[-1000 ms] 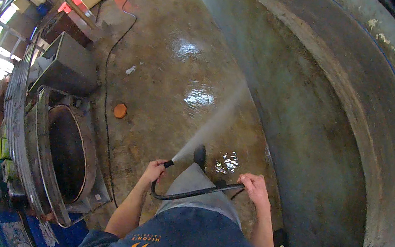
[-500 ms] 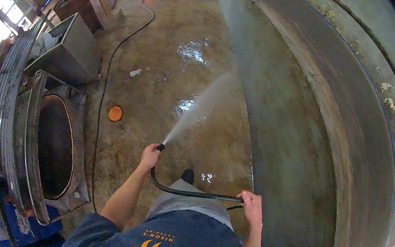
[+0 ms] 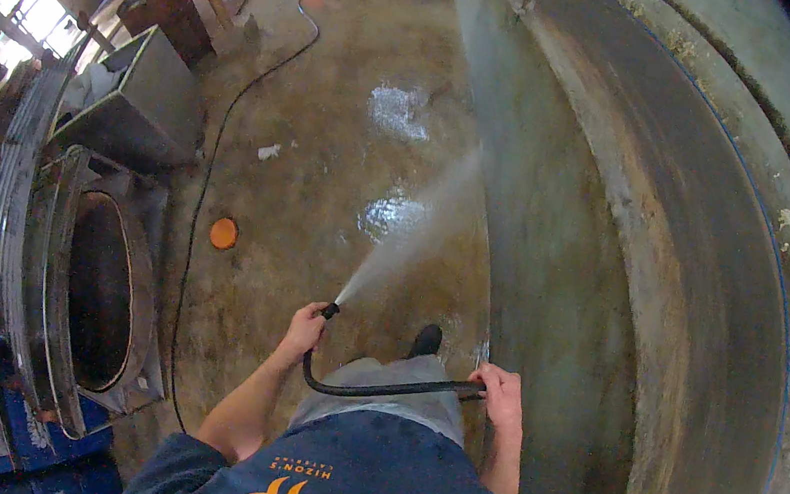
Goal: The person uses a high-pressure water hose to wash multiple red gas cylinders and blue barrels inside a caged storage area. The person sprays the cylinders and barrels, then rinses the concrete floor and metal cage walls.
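My left hand (image 3: pixel 305 327) is closed round the front end of a black hose, just behind its dark nozzle (image 3: pixel 331 310). A fan of water (image 3: pixel 399 251) sprays from the nozzle, forward and to the right, over the wet brown floor (image 3: pixel 306 194). From there the hose (image 3: pixel 385 387) sags across in front of my waist. My right hand (image 3: pixel 499 393) grips it farther back, on the right, with the fingers wrapped round it. Part of the hose beyond that hand is hidden. The tip of my dark shoe (image 3: pixel 426 339) shows ahead of my body.
An orange disc (image 3: pixel 224 233) and a white scrap (image 3: pixel 269 152) lie on the floor at left. Another dark hose (image 3: pixel 218 141) runs along it. Metal frames (image 3: pixel 69 302) and a grey bin (image 3: pixel 137 105) line the left side. A low concrete ledge (image 3: pixel 625 193) borders the right.
My left hand and the nozzle have shifted slightly right and nearer. The right hand has come a little forward on the picture. My shoe reaches farther ahead; water still sprays.
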`<state>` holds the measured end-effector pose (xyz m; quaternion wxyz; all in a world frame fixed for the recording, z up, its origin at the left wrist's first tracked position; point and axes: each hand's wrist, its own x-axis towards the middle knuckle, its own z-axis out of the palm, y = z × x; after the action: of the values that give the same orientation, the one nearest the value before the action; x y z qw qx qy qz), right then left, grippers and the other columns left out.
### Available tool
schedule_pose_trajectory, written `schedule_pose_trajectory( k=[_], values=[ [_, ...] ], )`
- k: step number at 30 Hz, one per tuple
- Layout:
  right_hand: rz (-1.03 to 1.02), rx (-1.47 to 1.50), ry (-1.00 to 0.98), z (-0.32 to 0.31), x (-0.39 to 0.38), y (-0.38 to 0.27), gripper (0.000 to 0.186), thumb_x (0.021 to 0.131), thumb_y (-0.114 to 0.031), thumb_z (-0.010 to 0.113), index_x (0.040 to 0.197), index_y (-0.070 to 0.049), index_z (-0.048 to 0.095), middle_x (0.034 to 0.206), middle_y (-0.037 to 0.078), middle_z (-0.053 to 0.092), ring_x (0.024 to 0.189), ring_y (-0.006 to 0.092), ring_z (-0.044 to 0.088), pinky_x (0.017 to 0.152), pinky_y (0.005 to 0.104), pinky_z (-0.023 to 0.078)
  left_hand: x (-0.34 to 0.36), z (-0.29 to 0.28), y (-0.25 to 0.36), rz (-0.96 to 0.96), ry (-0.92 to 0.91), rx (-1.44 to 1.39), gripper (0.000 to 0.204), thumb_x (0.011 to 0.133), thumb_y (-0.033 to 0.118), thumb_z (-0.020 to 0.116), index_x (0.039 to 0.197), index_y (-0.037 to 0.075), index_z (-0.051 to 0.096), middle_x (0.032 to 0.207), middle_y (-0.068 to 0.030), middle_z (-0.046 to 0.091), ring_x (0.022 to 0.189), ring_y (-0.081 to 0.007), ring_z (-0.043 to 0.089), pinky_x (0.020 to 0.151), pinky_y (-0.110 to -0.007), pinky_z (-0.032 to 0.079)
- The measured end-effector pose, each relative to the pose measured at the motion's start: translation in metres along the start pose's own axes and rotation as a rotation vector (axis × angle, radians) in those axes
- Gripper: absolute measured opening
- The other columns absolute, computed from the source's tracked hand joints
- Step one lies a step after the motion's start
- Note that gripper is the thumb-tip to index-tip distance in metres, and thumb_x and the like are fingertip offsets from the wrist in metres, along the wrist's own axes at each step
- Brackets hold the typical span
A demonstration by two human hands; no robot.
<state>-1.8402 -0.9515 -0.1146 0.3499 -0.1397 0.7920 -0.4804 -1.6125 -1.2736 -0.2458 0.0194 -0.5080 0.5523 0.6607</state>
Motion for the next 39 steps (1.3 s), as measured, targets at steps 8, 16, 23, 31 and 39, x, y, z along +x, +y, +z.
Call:
schedule_pose_trajectory(
  k=[8,16,23,31,39],
  values=[
    [-0.015,-0.068,-0.035,-0.068,0.092,-0.018,0.043,0.093,-0.037,0.053,0.077,0.0,0.069,0.067,0.006,0.063,0.063,0.0136,0.059,0.058,0.0296,0.048,0.033,0.057,0.044,0.005,0.137,-0.057,0.04,0.085,0.005,0.048,0.123,0.002,0.058,0.064,-0.0036,0.054,0.047,-0.0142,0.05,0.041,-0.031,0.04],
    [-0.207,-0.269,-0.282,-0.032,0.172,-0.022,0.042,0.093,-0.035,0.054,0.076,0.001,0.068,0.06,0.008,0.06,0.055,0.0153,0.056,0.055,0.0309,0.043,0.037,0.022,-0.009,-0.173,0.455,-0.116,0.036,0.083,0.006,0.051,0.116,0.003,0.065,0.066,-0.0056,0.058,0.05,-0.0163,0.055,0.044,-0.033,0.042],
    [-0.213,-0.332,-0.443,0.007,0.222,-0.018,0.043,0.093,-0.035,0.055,0.077,0.003,0.068,0.059,0.009,0.061,0.056,0.0156,0.058,0.056,0.032,0.045,0.051,0.016,-0.017,-0.063,0.398,-0.322,0.038,0.084,0.007,0.051,0.119,0.004,0.062,0.063,-0.0035,0.053,0.041,-0.0144,0.046,0.037,-0.031,0.037],
    [-0.31,-0.432,-0.667,0.08,0.253,-0.041,0.045,0.095,-0.035,0.052,0.079,0.004,0.068,0.06,0.006,0.059,0.061,0.0126,0.054,0.057,0.0309,0.044,0.026,-0.037,-0.086,-0.43,0.634,-0.413,0.034,0.083,0.008,0.052,0.115,0.003,0.064,0.066,-0.0066,0.058,0.041,-0.0192,0.05,0.039,-0.035,0.041],
    [-0.482,-0.659,-0.844,0.131,0.286,-0.062,0.045,0.095,-0.039,0.052,0.083,0.001,0.07,0.062,0.018,0.06,0.059,0.0235,0.059,0.06,0.0373,0.045,0.02,-0.039,-0.163,-0.405,1.155,-0.26,0.032,0.082,0.013,0.056,0.11,0.002,0.065,0.078,-0.0146,0.068,0.057,-0.0235,0.065,0.049,-0.037,0.05]
  ],
)
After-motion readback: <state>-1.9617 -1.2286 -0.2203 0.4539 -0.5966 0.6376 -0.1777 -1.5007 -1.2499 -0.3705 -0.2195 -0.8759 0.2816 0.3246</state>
